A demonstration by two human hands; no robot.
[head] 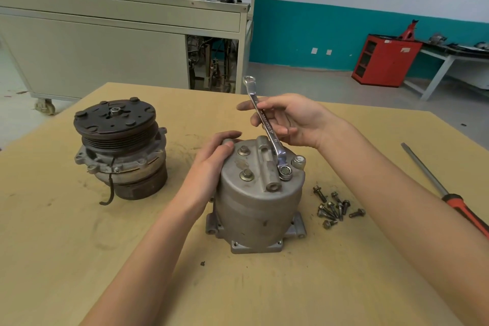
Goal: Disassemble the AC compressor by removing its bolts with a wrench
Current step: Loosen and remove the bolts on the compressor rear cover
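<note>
Two bare forearms reach in from the lower edge over the tan, smudged worktop (79,246). Between them the grey AC compressor housing (254,206) stands on end near the middle of the worktop, its flanged base down and its domed end cover facing up. The left hand (214,156) grips the upper left edge of the housing, fingers curled over the rim. The right hand (293,122) hovers just behind and above the housing, its fingers closed on the middle of the shaft of a chrome ring wrench (266,124). The wrench slopes down toward the camera; its lower ring sits over a bolt (285,170) on the right side of the end cover, and its upper ring points up and away past the fingertips. Two more hex bolts (246,174) stand seated in the left half of the cover, near the left hand. A small heap of loose bolts (333,209) lies on the worktop just right of the housing base, below the right forearm. Farther right lies a screwdriver (449,198) with an orange and black handle. Well to the left stands a second compressor section with a dark clutch pulley (119,145) on top. Beyond the worktop stand a grey cabinet on casters (92,55) and a red cabinet (383,61).
</note>
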